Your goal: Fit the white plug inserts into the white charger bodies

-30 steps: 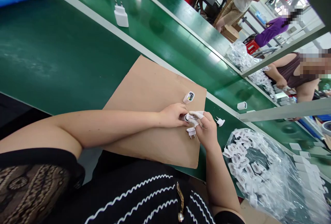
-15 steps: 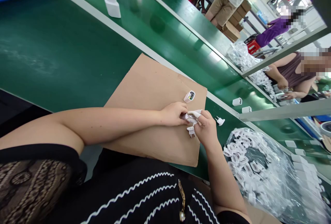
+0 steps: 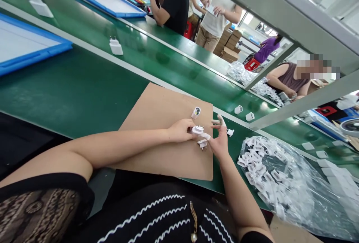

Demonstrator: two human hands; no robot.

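My left hand (image 3: 181, 130) is closed round a small white charger part (image 3: 197, 130) over the brown cardboard sheet (image 3: 157, 123). My right hand (image 3: 219, 138) is just to its right, its taped fingers spread apart, with a white plug piece (image 3: 202, 143) under the palm side; whether it grips that piece is unclear. A pinkish charger shell (image 3: 196, 112) with its open end showing lies on the cardboard beyond my hands. One loose plug piece (image 3: 230, 132) rests on the green belt to the right.
A clear bag full of white plug parts (image 3: 275, 172) lies at right. Two white shells (image 3: 243, 112) and a white charger (image 3: 116, 46) sit on the far belt. Blue-edged trays (image 3: 33, 44) at left. Other people work across the line; a metal frame bar (image 3: 303, 104) crosses.
The view tilted up, showing more of the far side. My right hand's fingers opened and spread away from the part that my left hand holds.
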